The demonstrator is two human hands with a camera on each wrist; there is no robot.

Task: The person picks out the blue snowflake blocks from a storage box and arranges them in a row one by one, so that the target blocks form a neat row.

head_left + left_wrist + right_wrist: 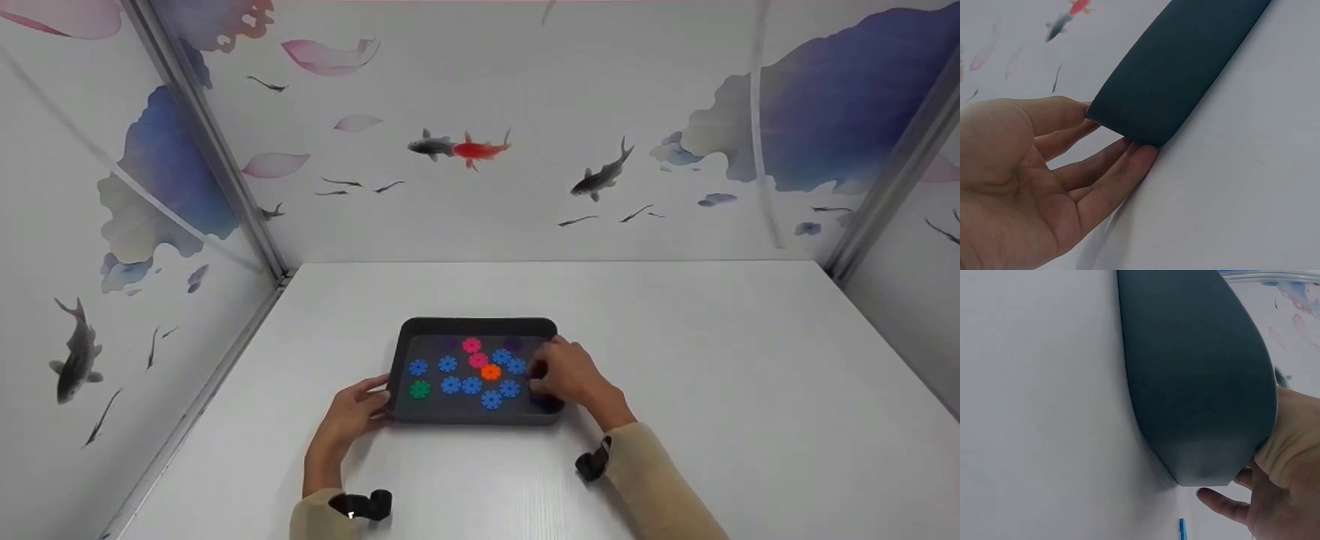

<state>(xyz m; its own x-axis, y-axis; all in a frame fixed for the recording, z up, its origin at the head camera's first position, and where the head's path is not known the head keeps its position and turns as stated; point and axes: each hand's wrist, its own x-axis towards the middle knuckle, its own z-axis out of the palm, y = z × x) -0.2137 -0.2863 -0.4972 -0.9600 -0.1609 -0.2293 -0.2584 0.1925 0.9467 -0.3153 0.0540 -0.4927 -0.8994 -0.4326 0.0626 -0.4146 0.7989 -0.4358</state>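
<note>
A dark grey tray (476, 417) lies on the white table with several notched plastic discs spread inside. Most are blue (448, 364); there are also a green disc (419, 389), an orange disc (490, 372), two pink discs (471, 345) and dim purple ones. My left hand (354, 411) holds the tray's left end, its fingertips at the lower edge in the left wrist view. Over the right rim my right hand (566, 371) reaches in, fingers bent down near the tray floor. I cannot tell whether it pinches a disc. In the right wrist view the tray's outer wall (1202, 382) hides those fingertips.
A narrow blue piece (1183, 529) shows beyond the tray's corner in the right wrist view. White table (712, 337) surrounds the tray. Panels painted with fish and petals (487, 75) stand at the back and both sides, joined by metal posts (217, 142).
</note>
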